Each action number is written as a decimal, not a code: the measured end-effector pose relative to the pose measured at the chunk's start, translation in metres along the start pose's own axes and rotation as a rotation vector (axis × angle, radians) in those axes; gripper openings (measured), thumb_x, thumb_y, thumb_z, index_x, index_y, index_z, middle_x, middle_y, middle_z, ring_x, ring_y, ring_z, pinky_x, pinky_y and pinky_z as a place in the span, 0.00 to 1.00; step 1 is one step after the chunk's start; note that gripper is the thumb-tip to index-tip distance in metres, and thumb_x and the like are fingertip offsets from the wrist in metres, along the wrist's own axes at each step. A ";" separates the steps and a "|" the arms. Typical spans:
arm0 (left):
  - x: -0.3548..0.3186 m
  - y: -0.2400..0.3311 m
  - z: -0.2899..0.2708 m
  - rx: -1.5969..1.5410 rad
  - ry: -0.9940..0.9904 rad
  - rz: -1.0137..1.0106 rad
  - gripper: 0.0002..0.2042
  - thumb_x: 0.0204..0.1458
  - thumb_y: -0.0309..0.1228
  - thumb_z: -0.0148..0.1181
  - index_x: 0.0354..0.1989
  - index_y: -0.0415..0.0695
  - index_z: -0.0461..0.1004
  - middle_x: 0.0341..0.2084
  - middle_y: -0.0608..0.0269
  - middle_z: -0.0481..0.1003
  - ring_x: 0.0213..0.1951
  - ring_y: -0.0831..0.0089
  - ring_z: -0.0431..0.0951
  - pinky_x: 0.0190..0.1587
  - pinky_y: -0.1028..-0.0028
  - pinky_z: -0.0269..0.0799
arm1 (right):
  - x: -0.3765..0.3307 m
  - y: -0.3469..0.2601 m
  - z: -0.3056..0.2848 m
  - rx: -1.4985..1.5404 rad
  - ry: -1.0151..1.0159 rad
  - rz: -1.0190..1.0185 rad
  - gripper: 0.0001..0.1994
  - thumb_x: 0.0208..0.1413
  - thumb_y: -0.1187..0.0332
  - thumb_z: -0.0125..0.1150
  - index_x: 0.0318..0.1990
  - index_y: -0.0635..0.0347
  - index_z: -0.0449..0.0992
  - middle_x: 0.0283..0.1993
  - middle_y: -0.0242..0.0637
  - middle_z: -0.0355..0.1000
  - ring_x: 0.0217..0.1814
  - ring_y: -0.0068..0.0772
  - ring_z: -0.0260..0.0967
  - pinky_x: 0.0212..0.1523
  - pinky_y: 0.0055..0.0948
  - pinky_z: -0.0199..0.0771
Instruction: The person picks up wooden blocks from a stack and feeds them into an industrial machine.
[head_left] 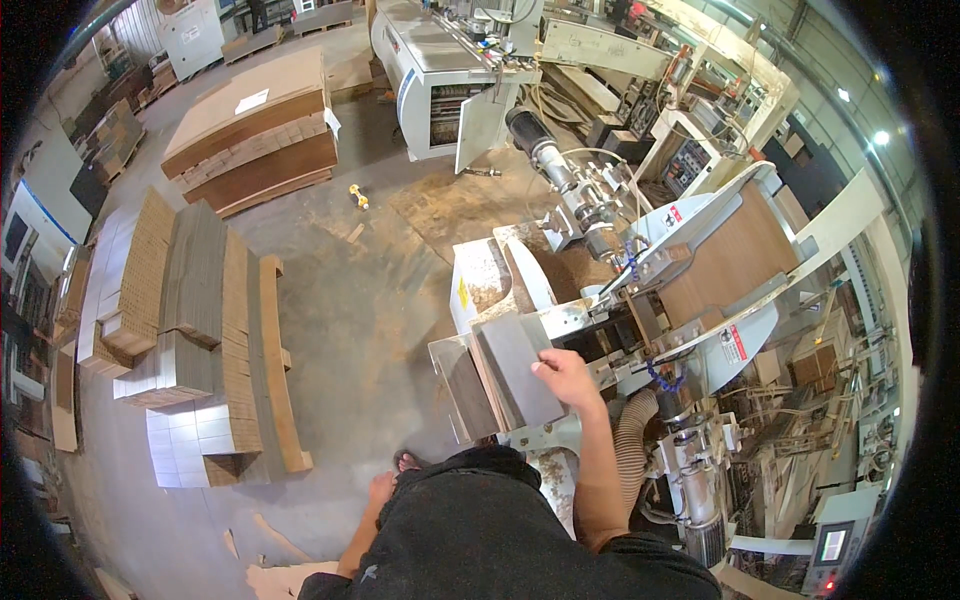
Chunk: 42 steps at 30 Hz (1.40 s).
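My right hand is at the right edge of a grey flat panel, its fingers curled against the board. Under and to the left of that panel, more boards with brown edges lie on the machine's infeed end. Low beside my body hangs my left hand, away from the boards; its fingers are too small and partly hidden to make out. Just right of the panel begins the machine, with guide rails, blue hoses and motors.
Stacked grey and white panels stand on the floor at left, edged by a wooden beam. Behind them is a large stack of brown boards. A yellow tool lies on the floor. A control screen is at lower right.
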<state>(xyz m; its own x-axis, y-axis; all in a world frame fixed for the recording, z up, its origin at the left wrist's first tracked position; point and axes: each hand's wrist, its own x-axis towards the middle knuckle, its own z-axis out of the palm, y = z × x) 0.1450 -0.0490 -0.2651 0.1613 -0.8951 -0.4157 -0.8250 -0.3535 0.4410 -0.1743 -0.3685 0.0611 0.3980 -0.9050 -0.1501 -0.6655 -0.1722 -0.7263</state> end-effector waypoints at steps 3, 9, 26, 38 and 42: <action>0.020 0.051 -0.056 -0.600 -0.131 -0.202 0.17 0.53 0.41 0.52 0.44 0.42 0.69 0.32 0.53 0.76 0.38 0.63 0.75 0.38 0.63 0.68 | -0.009 -0.001 0.019 0.066 0.156 0.087 0.14 0.48 0.67 0.59 0.40 0.66 0.74 0.28 0.40 0.73 0.29 0.26 0.69 0.33 0.25 0.68; 0.074 0.225 -0.227 -1.234 -0.244 0.101 0.32 0.58 0.48 0.43 0.64 0.43 0.45 0.64 0.54 0.49 0.66 0.60 0.46 0.63 0.54 0.44 | -0.034 -0.012 0.009 0.127 0.381 0.142 0.19 0.47 0.59 0.61 0.42 0.64 0.76 0.37 0.43 0.74 0.38 0.37 0.72 0.41 0.31 0.69; 0.067 0.362 -0.222 -1.419 -0.422 -0.096 0.32 0.59 0.43 0.43 0.63 0.41 0.37 0.58 0.50 0.55 0.58 0.61 0.60 0.57 0.64 0.60 | -0.069 -0.020 0.080 1.677 0.607 0.637 0.38 0.53 0.31 0.29 0.60 0.51 0.59 0.61 0.35 0.59 0.62 0.37 0.54 0.60 0.47 0.50; 0.081 0.316 -0.225 -1.331 -0.475 -0.107 0.29 0.57 0.51 0.41 0.62 0.45 0.49 0.60 0.61 0.56 0.59 0.63 0.58 0.60 0.59 0.49 | -0.085 0.018 0.082 1.496 0.445 0.634 0.40 0.54 0.33 0.29 0.64 0.58 0.50 0.64 0.42 0.53 0.66 0.39 0.47 0.60 0.48 0.50; 0.082 0.247 -0.217 -1.523 -0.443 -0.081 0.30 0.57 0.52 0.40 0.61 0.43 0.54 0.59 0.58 0.59 0.59 0.61 0.59 0.59 0.56 0.50 | -0.103 0.070 0.075 1.299 0.540 0.626 0.42 0.54 0.33 0.32 0.63 0.62 0.50 0.64 0.48 0.53 0.62 0.42 0.54 0.55 0.46 0.55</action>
<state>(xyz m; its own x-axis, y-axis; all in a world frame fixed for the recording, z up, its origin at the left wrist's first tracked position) 0.0718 -0.2690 -0.0173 -0.2124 -0.8108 -0.5454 0.5124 -0.5676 0.6444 -0.2145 -0.2586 -0.0243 -0.1856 -0.7788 -0.5992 0.4722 0.4641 -0.7494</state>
